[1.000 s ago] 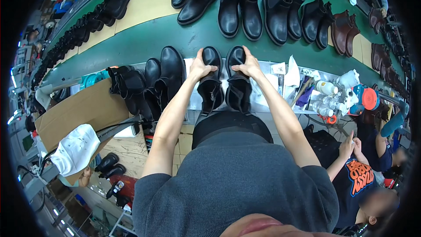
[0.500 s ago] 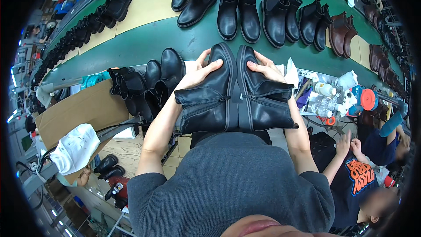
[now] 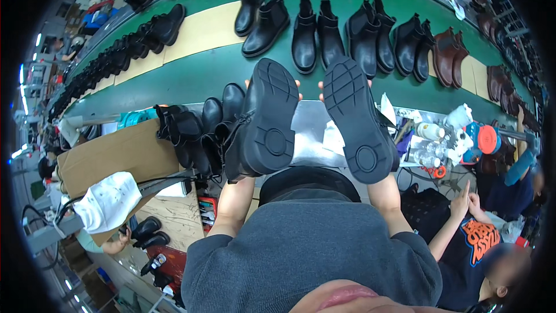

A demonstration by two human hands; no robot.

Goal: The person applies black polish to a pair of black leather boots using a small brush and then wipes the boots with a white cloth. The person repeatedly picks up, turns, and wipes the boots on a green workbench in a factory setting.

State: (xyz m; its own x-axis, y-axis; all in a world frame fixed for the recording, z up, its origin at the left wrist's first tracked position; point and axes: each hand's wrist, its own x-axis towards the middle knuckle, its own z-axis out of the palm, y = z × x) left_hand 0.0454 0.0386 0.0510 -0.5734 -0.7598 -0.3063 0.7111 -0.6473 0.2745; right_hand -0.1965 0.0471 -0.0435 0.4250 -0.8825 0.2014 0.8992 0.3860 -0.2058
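While both black rubber-soled ankle boots are tipped up w/ treads facing the camera, the left boot (image 3: pixel 267 120) sits over the left forearm and the right boot (image 3: pixel 358 117) over the right forearm, side by side w/ a gap between, above a shiny metal work surface (image 3: pixel 310 133). Left hand (image 3: pixel 250 84) is mostly hidden behind its sole; only fingertips show at the toe edge, wrapped on the boot. Right hand (image 3: pixel 322 85) likewise: fingertips peek beside the toe, gripping the boot; exact finger spread can't be told. Just left stands a cluster of black boots (image 3: pixel 200 133) next to a brown cardboard box (image 3: pixel 113 153). Beyond runs a green conveyor belt (image 3: pixel 191 75) carrying rows of boots. Lower right, another person's hand (image 3: pixel 465 202) rests near bottles.
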